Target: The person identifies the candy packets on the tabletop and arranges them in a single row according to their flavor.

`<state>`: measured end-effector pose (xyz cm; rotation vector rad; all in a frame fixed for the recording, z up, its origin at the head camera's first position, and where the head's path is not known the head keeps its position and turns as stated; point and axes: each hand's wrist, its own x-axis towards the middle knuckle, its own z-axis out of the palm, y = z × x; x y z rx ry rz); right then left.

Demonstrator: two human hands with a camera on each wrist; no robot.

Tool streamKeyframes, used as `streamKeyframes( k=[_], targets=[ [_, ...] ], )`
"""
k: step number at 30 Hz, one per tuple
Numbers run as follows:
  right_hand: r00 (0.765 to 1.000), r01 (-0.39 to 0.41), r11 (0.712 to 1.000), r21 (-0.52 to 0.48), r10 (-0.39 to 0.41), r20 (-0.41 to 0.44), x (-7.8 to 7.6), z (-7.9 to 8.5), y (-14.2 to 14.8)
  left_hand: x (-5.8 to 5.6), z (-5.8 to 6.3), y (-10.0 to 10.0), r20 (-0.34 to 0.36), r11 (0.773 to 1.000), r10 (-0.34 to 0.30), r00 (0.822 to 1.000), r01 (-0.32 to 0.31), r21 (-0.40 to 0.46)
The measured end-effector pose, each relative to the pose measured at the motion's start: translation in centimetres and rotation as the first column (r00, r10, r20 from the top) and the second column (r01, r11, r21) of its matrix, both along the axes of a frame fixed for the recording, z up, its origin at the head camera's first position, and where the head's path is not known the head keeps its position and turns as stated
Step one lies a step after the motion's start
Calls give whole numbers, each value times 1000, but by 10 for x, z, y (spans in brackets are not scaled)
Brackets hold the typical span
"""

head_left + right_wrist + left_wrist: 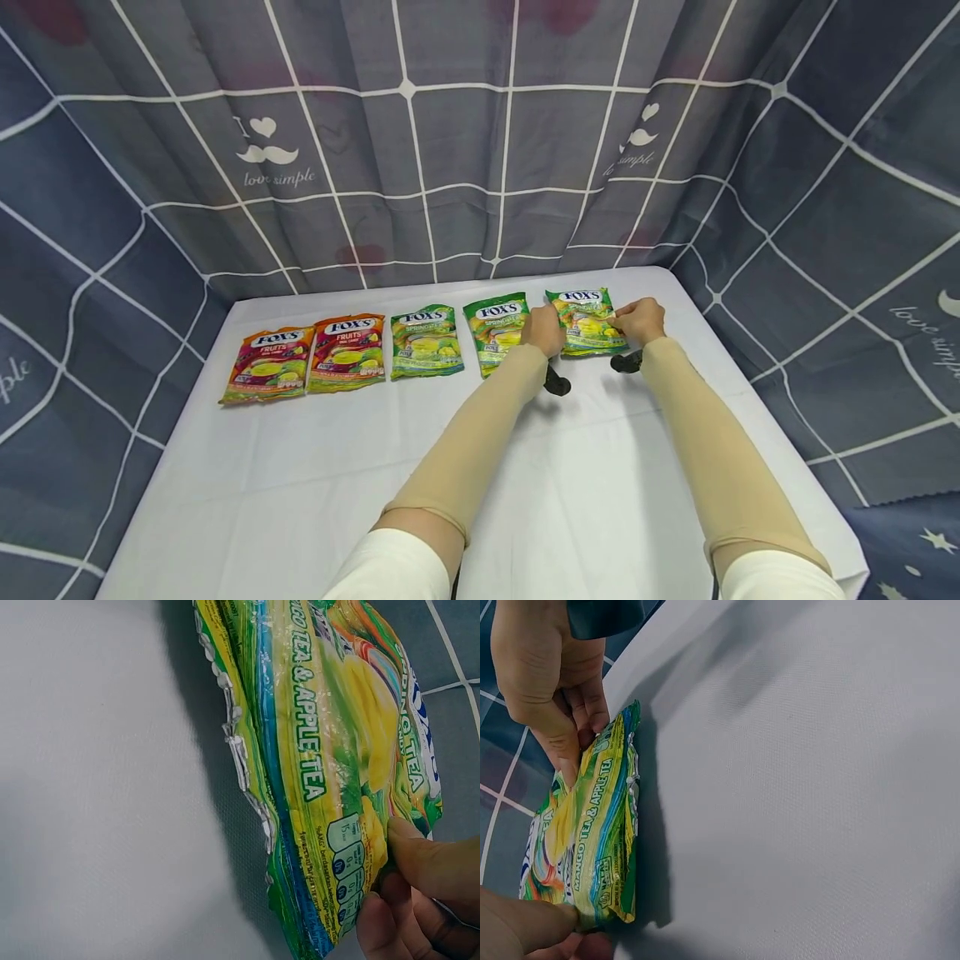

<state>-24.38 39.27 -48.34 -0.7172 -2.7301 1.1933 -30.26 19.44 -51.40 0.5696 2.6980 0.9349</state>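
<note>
Both hands are at the rightmost green FOX'S Spring Tea candy bag near the table's far edge. My left hand pinches its left side, with the thumb on the printed front. On the opposite side my right hand pinches the edge, thumb on top and fingers curled beneath, as the right wrist view shows. "Mango Tea & Apple Tea" is printed along the bag's lower part. Close to the left hand lies another green candy bag, partly covered by that hand.
Further left in the row lie a third green candy bag and two red-orange FOX'S Fruits bags. They rest on a white-covered table. Grey gridded curtains stand behind and at both sides.
</note>
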Motion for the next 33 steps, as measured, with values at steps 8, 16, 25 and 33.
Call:
streamKeyframes(
  k=[8,16,25,33],
  targets=[
    [999,41,999,-8,-41,21,2,3,-9,17,20,-5,-22,999,43,999,-43,-30],
    [998,51,998,-43,-49,36,4,10,-15,22,29,-8,-52,996,48,998,-51,-70],
    [996,75,997,3,-75,-43,8,16,-18,32,46,-27,-166,998,3,986,-13,-56],
    [988,-104,980,171,122,-98,16,35,-34,22,55,-57,-308,990,-124,943,98,-98]
  ],
)
